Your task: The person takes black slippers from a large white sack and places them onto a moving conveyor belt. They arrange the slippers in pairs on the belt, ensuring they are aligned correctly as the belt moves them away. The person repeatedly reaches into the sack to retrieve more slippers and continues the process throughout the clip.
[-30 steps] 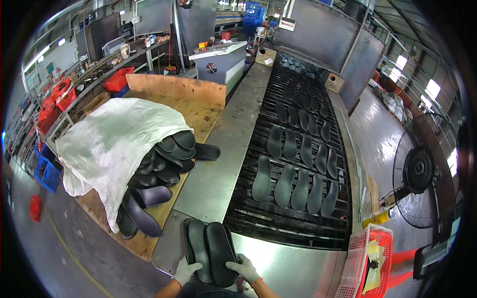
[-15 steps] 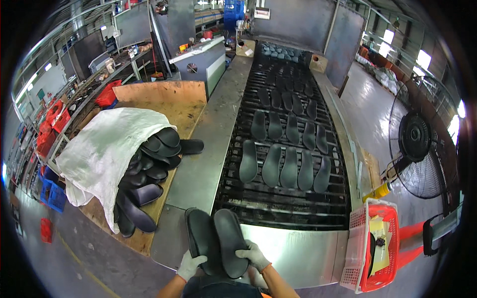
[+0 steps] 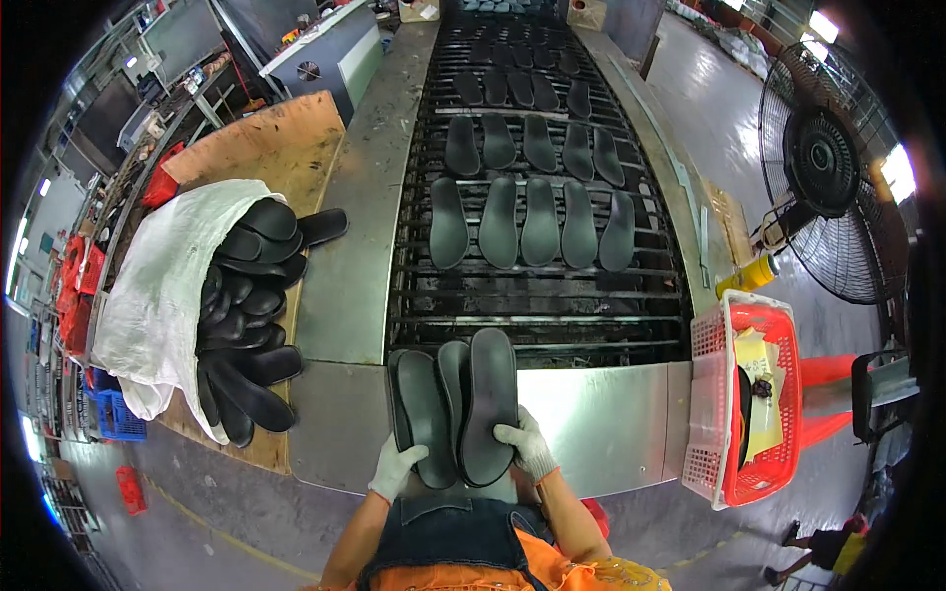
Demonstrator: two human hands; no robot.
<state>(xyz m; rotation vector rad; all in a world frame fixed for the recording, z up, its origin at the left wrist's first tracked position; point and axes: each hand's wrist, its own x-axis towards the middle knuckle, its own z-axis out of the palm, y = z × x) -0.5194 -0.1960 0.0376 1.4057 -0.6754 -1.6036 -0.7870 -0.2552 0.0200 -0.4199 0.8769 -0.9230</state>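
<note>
My left hand (image 3: 394, 467), in a white glove, grips a few black shoe insoles (image 3: 426, 419) stacked face to face, thumb across the near end. In my right hand (image 3: 529, 445), gloved too, are more black insoles; the top insole (image 3: 490, 394) hides most of those under it. Both bundles are held upright side by side and touch at the middle, above the metal front ledge (image 3: 581, 414). Beyond them, rows of black insoles (image 3: 540, 227) lie across a dark slatted conveyor (image 3: 532, 310). On the left, a white sack (image 3: 163, 295) spills a pile of insoles (image 3: 258, 300).
A wooden table (image 3: 305, 148) with a raised back board bears the sack. Right of the ledge stands a red-and-white plastic basket (image 3: 705, 443) holding papers, with a yellow bottle (image 3: 747, 276) behind it. A black fan (image 3: 823, 163) stands farther right. Another person (image 3: 833, 547) shows at lower right.
The view has tilted down, so the conveyor and table sit higher in the picture. The insoles in my hands have spread, and another one shows between the bundles.
</note>
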